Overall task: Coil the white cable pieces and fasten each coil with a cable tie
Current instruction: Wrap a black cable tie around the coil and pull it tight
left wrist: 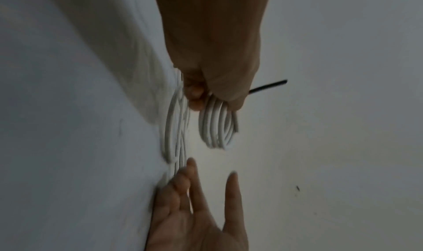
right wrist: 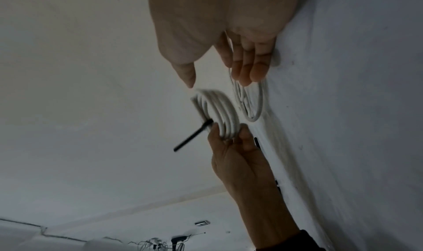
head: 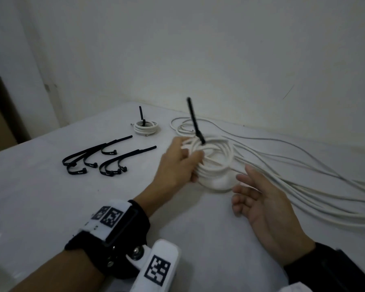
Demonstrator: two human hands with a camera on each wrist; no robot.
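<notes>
Head view first: the left hand (head: 178, 160) has its fingers curled round one side of a coil of round white cable (head: 214, 159), held up just off the white table (head: 51, 199). A black plastic cable tie (head: 195, 121) is cinched on that coil, with its tail sticking up toward 12 o'clock. The right hand (head: 259, 202) sits at about 4 o'clock from the coil, palm up, fingers loose and spread, holding nothing. From the coil, a loose bunch of white cable lengths (head: 303, 175) trails off toward 3 o'clock across the table, and a smaller finished coil with its own black tie (head: 145, 126) lies at 11 o'clock near the wall. A pile of spare black cable ties (head: 97, 159) lies at 9 o'clock, well apart from the hand.

Left wrist view is blurry. The left hand (left wrist: 213, 59) pinches the top of the coil (left wrist: 217, 126) between thumb and fingers, and the tie tail (left wrist: 267, 86) pokes out toward 3 o'clock. More white loops (left wrist: 175, 128) lie against the table at 9 o'clock of the coil. The right hand (left wrist: 196, 217) is at 6 o'clock, flat and empty.

Right wrist view: the right hand (right wrist: 219, 24) has straight fingers and its thumb apart, with nothing in it. The coil (right wrist: 219, 110) is held at 6 o'clock by the left hand (right wrist: 238, 157), and the tie (right wrist: 192, 137) points to 8 o'clock.
</notes>
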